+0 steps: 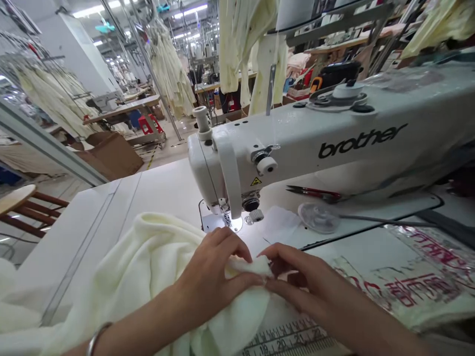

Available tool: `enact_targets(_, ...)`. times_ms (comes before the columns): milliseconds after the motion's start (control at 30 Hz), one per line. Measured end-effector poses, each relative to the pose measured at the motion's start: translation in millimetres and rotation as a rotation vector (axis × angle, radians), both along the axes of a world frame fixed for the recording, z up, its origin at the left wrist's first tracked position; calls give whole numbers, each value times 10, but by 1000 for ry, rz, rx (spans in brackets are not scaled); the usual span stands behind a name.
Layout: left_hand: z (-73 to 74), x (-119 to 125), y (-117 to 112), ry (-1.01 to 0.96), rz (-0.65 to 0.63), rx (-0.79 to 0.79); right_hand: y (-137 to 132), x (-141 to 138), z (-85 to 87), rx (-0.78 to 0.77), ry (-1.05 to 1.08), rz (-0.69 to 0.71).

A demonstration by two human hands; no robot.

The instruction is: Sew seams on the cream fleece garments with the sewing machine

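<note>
Left hand [213, 262] pinching cream fabric [129, 282], right hand [297, 277] gripping the same fold, just before a Brother sewing machine [282, 143]

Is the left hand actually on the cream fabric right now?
Touching: the head view shows the left hand pressed onto the bunched cream fabric, with no gap between them.

left hand [211, 267] | right hand [297, 277] | pinching cream fabric [148, 277] | before Brother sewing machine [297, 138]
</note>
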State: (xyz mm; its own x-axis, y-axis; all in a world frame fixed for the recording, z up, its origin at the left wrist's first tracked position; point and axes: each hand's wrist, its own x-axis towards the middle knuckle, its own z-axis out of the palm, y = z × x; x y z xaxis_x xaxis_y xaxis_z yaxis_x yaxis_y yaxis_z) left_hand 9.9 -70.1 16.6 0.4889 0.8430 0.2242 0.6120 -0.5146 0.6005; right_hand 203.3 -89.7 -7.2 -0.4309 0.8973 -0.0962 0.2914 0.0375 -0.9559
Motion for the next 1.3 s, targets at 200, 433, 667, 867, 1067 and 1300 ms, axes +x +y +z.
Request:
enact_targets(200,0,6,-39,36,2,-57,61,40,102,77,21,-5)
enact_targets(433,-22,28,-35,-78,43,-153,94,10,41,49,54,-31)
enact_targets(667,-64,-4,-56,-90,33,-54,53,-14,85,79,-32,-61)
enact_targets(867,-92,-52,-54,-71,-72,87,46,-85,37,79,-22,-74)
enact_targets(1067,-103,-97,-14,67,-192,115,37,-102,-56,83,42,-108)
enact_targets(1300,40,-75,-2,62,-60,-78,13,-114,-35,38,103,-106)
